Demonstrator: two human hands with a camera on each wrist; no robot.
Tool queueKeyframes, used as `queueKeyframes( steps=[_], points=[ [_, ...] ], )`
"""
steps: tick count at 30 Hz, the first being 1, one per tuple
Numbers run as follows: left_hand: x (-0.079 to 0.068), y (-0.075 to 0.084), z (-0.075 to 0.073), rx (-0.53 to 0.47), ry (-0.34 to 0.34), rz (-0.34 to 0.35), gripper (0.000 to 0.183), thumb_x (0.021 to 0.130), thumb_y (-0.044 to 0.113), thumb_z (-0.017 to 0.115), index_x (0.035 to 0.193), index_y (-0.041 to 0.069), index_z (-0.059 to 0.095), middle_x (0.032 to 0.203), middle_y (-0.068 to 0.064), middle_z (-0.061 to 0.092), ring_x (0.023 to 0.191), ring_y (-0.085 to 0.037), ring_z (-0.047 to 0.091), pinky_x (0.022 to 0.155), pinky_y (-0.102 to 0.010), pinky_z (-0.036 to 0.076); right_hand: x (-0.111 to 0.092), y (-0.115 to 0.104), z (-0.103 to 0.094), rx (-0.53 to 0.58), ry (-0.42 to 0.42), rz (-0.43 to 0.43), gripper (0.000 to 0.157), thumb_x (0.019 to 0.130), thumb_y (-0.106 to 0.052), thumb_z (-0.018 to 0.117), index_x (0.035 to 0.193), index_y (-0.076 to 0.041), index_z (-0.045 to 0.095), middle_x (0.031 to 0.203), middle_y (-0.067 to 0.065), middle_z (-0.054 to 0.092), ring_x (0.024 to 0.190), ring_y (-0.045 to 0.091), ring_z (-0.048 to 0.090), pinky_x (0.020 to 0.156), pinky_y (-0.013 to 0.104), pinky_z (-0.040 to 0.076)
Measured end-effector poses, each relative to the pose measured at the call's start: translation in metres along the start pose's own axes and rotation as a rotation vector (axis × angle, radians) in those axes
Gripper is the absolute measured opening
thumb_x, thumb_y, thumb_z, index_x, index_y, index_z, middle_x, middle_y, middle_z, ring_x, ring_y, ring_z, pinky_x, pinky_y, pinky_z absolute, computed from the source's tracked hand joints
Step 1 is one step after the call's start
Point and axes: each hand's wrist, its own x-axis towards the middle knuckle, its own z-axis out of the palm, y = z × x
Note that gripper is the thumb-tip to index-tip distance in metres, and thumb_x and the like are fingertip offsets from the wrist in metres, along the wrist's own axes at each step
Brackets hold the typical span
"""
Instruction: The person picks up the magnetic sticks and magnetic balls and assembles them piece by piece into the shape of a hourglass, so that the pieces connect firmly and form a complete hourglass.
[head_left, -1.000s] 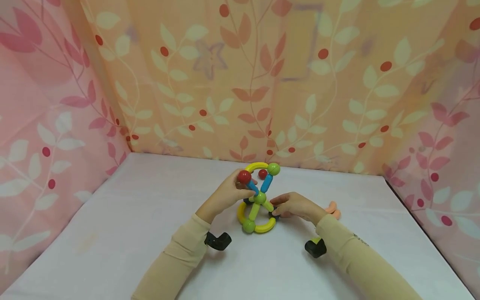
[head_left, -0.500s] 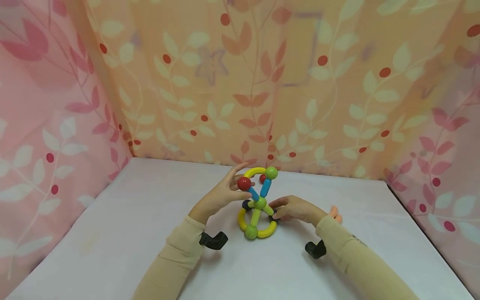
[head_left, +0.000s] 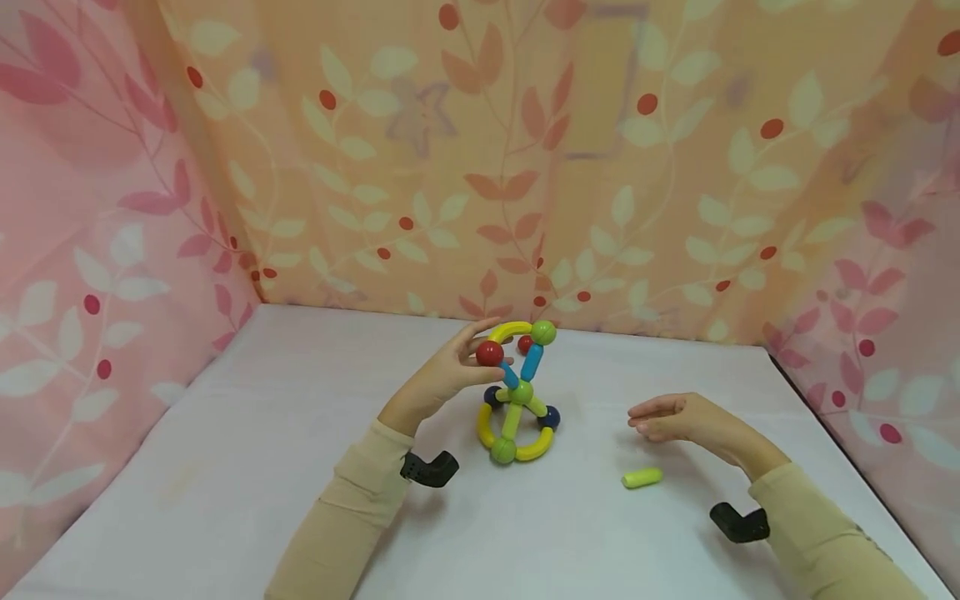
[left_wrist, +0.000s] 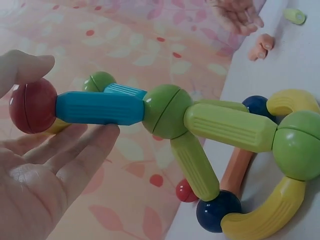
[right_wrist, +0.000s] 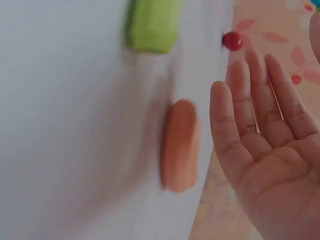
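Observation:
A toy of magnetic rods and balls stands on the table. Its middle green ball [head_left: 521, 392] joins several light green rods and two blue rods [left_wrist: 100, 107]. Yellow curved rods [head_left: 535, 446] and dark blue balls [head_left: 551, 417] form the base. My left hand [head_left: 442, 375] is around the upper part, thumb by the red ball [left_wrist: 34, 106], fairly straight fingers beneath the blue rod. My right hand [head_left: 697, 425] is off to the right with nothing in it, palm and straight fingers showing in the right wrist view. Near it lie a loose green rod [head_left: 642, 477] and an orange piece [right_wrist: 181, 146].
A loose red ball [right_wrist: 233, 41] sits on the white table [head_left: 300, 517] behind the toy. Patterned cloth [head_left: 480, 167] encloses the back and both sides. Each wrist bears a black camera mount [head_left: 738, 523].
My right hand has left the dark blue ball at the base and moved right. The loose green rod now shows fully. My left hand's fingers have loosened since one second ago.

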Motion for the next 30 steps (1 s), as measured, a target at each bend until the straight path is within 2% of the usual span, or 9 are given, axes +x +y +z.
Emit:
queueKeyframes(
  steps=[4,6,8,11,15,19,23,27,30],
  points=[
    [-0.002,0.000,-0.005,-0.003,0.011,0.001,0.074,0.091,0.011,0.070,0.153,0.030,0.034,0.157,-0.006,0.038,0.129,-0.028,0.056,0.118,-0.052,0.035,-0.007,0.014,0.000,0.020,-0.024,-0.050,0.052,0.092,-0.027,0.071,0.135,0.002,0.058,0.136,0.014,0.063,0.121,0.001,0.057,0.090,0.017,0.052],
    [-0.003,0.001,-0.007,-0.003,0.009,0.000,0.075,0.092,0.010,0.070,0.154,0.029,0.033,0.157,-0.006,0.038,0.129,-0.027,0.057,0.118,-0.050,0.036,-0.008,0.018,0.002,0.041,-0.044,-0.058,0.053,0.092,-0.025,0.071,0.135,0.003,0.057,0.138,0.015,0.061,0.111,-0.007,0.058,0.089,0.016,0.052],
    [-0.004,0.003,-0.009,-0.003,0.011,0.009,0.076,0.092,0.010,0.069,0.156,0.027,0.030,0.157,-0.007,0.038,0.129,-0.028,0.057,0.118,-0.050,0.037,-0.008,0.020,0.003,0.066,-0.062,-0.066,0.054,0.093,-0.023,0.070,0.136,0.005,0.055,0.139,0.017,0.060,0.109,-0.010,0.058,0.089,0.017,0.053],
    [-0.004,0.005,-0.011,-0.006,0.020,0.014,0.077,0.093,0.009,0.068,0.157,0.025,0.029,0.158,-0.007,0.037,0.130,-0.029,0.057,0.118,-0.050,0.036,-0.008,0.022,0.002,0.079,-0.093,-0.076,0.056,0.093,-0.022,0.070,0.138,0.007,0.052,0.138,0.018,0.061,0.109,-0.009,0.059,0.089,0.017,0.053],
    [-0.005,0.005,-0.010,-0.015,0.014,0.013,0.077,0.093,0.007,0.067,0.157,0.024,0.028,0.157,-0.008,0.039,0.132,-0.031,0.055,0.118,-0.048,0.036,-0.010,0.024,0.003,0.026,-0.120,-0.061,0.056,0.090,-0.022,0.074,0.135,0.005,0.056,0.135,0.015,0.064,0.107,-0.007,0.059,0.087,0.015,0.051],
    [-0.005,0.005,-0.008,-0.010,0.012,0.023,0.077,0.093,0.007,0.067,0.157,0.025,0.028,0.156,-0.008,0.040,0.132,-0.030,0.056,0.117,-0.046,0.039,-0.010,0.022,0.008,-0.023,-0.130,-0.064,0.054,0.085,-0.020,0.079,0.130,0.004,0.061,0.129,0.013,0.067,0.096,0.001,0.058,0.081,0.016,0.049],
    [-0.003,0.006,-0.004,-0.013,0.027,0.014,0.077,0.093,0.006,0.067,0.156,0.026,0.029,0.157,-0.007,0.039,0.130,-0.029,0.057,0.114,-0.043,0.041,-0.011,0.020,0.014,-0.078,-0.104,-0.079,0.050,0.080,-0.015,0.083,0.123,0.004,0.066,0.115,0.010,0.071,0.084,0.005,0.056,0.073,0.017,0.048],
    [-0.001,0.004,0.001,-0.005,0.024,0.002,0.077,0.093,0.006,0.068,0.156,0.028,0.030,0.162,-0.004,0.030,0.128,-0.029,0.057,0.114,-0.043,0.042,-0.012,0.016,0.023,-0.210,-0.072,-0.098,0.039,0.077,-0.014,0.084,0.111,0.001,0.072,0.098,0.005,0.070,0.080,0.009,0.054,0.068,0.018,0.047],
    [0.000,0.003,0.004,0.013,0.023,0.002,0.076,0.093,0.007,0.068,0.156,0.029,0.031,0.164,-0.002,0.025,0.127,-0.029,0.057,0.114,-0.045,0.042,-0.010,0.011,0.030,-0.314,-0.038,-0.095,0.029,0.078,-0.016,0.083,0.104,-0.006,0.076,0.094,0.001,0.069,0.083,0.012,0.054,0.069,0.020,0.047]
  ],
)
